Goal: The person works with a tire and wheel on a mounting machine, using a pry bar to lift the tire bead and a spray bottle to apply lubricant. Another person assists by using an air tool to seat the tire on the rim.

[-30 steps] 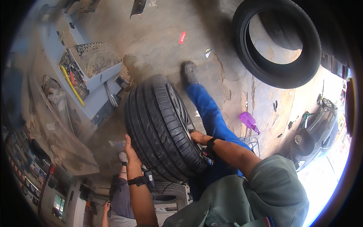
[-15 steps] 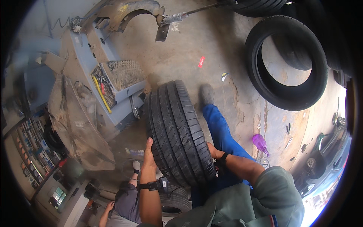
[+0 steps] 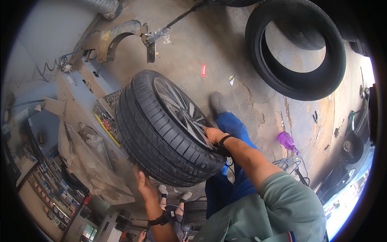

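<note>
A car wheel (image 3: 153, 133), a black grooved tyre on a multi-spoke alloy rim (image 3: 179, 107), leans in front of me, with its spoked face turned up and to the right. My right hand (image 3: 214, 137) reaches into the rim's near right part, its fingers hooked at the spokes and partly hidden. My left hand (image 3: 148, 189) is at the tread's near left side. Its visible fingers are stretched out, close to the rubber; whether they touch it I cannot tell.
A grey machine (image 3: 86, 133) with a tool tray stands left of the wheel. Far right, a bare tyre (image 3: 296, 86) sits on the floor. A purple bottle (image 3: 287, 141) lies to the right near cables. Another person's legs (image 3: 179, 207) show below the wheel; a car (image 3: 354, 157) stands far right.
The wheel has swung left and tilted, so its spoked face now shows. My right hand has moved onto the rim; my left hand has dropped lower along the tread.
</note>
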### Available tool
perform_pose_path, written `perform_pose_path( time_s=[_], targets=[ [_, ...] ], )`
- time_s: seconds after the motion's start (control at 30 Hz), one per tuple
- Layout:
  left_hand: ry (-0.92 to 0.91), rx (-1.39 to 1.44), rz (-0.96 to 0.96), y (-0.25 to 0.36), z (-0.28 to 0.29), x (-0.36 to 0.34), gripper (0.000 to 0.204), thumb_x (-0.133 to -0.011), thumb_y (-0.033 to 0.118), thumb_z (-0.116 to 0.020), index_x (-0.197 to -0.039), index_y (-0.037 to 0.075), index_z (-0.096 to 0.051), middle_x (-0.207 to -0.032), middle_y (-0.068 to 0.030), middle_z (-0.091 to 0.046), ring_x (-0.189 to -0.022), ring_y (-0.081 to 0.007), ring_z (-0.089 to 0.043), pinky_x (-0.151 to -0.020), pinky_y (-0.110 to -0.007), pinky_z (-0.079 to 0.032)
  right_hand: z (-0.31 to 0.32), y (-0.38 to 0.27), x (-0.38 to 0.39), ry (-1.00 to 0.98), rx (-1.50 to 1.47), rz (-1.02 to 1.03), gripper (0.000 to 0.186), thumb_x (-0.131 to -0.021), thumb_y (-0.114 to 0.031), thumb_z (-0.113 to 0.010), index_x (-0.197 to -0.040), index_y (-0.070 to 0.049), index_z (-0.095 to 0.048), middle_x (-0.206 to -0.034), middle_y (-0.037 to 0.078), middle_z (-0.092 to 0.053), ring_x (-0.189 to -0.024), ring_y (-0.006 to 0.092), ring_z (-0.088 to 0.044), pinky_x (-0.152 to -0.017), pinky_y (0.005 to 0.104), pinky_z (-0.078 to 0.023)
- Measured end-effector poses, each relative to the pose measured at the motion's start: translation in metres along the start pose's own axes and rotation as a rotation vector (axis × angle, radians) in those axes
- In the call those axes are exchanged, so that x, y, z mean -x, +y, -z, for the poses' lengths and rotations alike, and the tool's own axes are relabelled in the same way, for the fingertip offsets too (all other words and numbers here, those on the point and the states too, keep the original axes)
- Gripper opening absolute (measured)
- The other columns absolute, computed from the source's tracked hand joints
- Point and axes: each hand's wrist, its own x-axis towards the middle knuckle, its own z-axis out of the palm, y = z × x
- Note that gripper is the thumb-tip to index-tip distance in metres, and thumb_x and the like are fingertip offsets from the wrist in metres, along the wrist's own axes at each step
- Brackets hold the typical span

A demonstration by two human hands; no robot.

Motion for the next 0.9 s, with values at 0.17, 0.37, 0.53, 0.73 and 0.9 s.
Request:
perform_pose_path(
  time_s=[0.17,0.37,0.53,0.73,0.9],
  targets=[
    [-0.055,-1.306,-0.868,0.047,-0.126,-0.045,0.063,-0.102,0.038,-0.049,-0.151,-0.001,-0.043,-0.155,-0.0253,-0.044,-0.146,-0.0447,-0.039,-0.121,-0.053,-0.027,-0.038,0.008,-0.018,0.02,0.067,-0.118,0.037,-0.104,-0.021,-0.044,-0.132,-0.001,-0.058,-0.127,0.029,-0.066,-0.123,0.0451,-0.062,-0.103,0.051,-0.049],
    [0.002,-1.286,-0.871,0.047,-0.084,-0.07,0.065,-0.099,0.039,-0.049,-0.148,-0.003,-0.047,-0.15,-0.0252,-0.051,-0.144,-0.0477,-0.04,-0.12,-0.055,-0.028,0.126,-0.078,-0.008,0.531,-0.523,-0.005,0.066,-0.087,-0.03,-0.078,-0.136,0.007,-0.055,-0.125,0.027,-0.068,-0.117,0.0361,-0.068,-0.102,0.0396,-0.053],
    [-0.01,-1.238,-0.907,0.06,-0.065,-0.089,0.064,-0.097,0.036,-0.05,-0.145,-0.006,-0.049,-0.146,-0.0248,-0.055,-0.142,-0.0492,-0.043,-0.119,-0.057,-0.03,0.399,-0.169,0.009,1.23,-0.712,0.761,0.073,-0.087,-0.04,-0.075,-0.142,0.002,-0.051,-0.139,0.022,-0.061,-0.127,0.0335,-0.062,-0.105,0.0409,-0.049],
    [-0.048,-1.205,-0.889,0.086,-0.091,-0.13,0.061,-0.096,0.033,-0.053,-0.145,-0.003,-0.051,-0.145,-0.0231,-0.056,-0.141,-0.0483,-0.045,-0.119,-0.056,-0.031,0.497,-0.27,-0.025,0.997,-0.916,0.824,0.038,-0.099,-0.031,-0.062,-0.078,0.0,-0.07,-0.065,0.006,-0.062,-0.061,0.0196,-0.063,-0.064,0.0346,-0.052],
    [-0.036,-1.204,-0.908,0.131,-0.074,-0.191,0.055,-0.095,0.025,-0.057,-0.145,0.002,-0.053,-0.145,-0.0196,-0.058,-0.141,-0.0443,-0.047,-0.118,-0.052,-0.035,0.464,-0.393,-0.039,1.392,-0.424,0.633,0.051,-0.1,-0.033,-0.053,-0.075,0.008,-0.071,-0.073,0.026,-0.069,-0.074,0.0398,-0.072,-0.073,0.0474,-0.057]
  ],
)
